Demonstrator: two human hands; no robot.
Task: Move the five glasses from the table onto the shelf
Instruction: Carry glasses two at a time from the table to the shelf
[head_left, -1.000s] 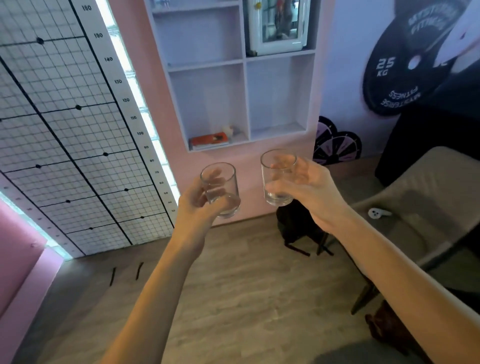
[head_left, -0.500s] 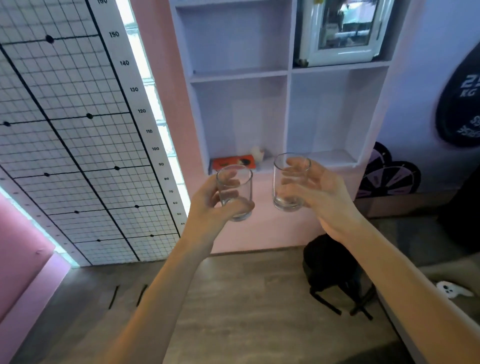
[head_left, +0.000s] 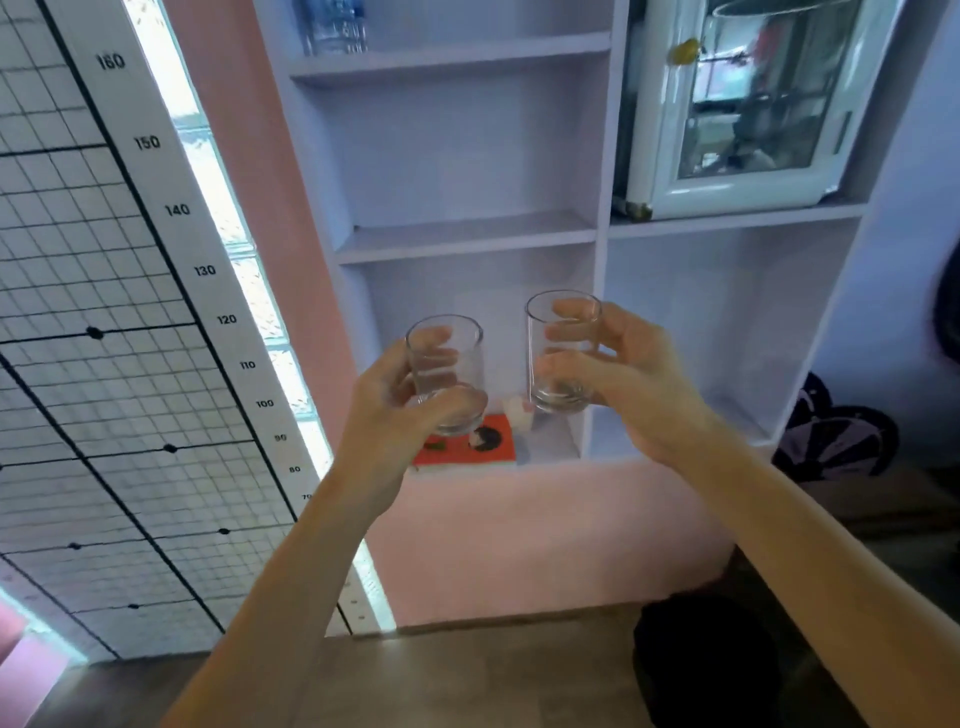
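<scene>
Hands (head_left: 387, 400) (head_left: 631, 387) each gripping one clear cylindrical drinking glass (head_left: 445, 374) (head_left: 563, 353); I'm holding both upright before the white wall shelf (head_left: 467, 236).

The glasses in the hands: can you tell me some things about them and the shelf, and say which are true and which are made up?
1. Each hand holds one glass. True: left hand holds the left glass, right hand the right glass.
2. The glasses hold juice. False: they look empty.
3. An orange book lies in the shelf. True.
4. Both glasses stand on the shelf. False: both are held in the air.
</scene>
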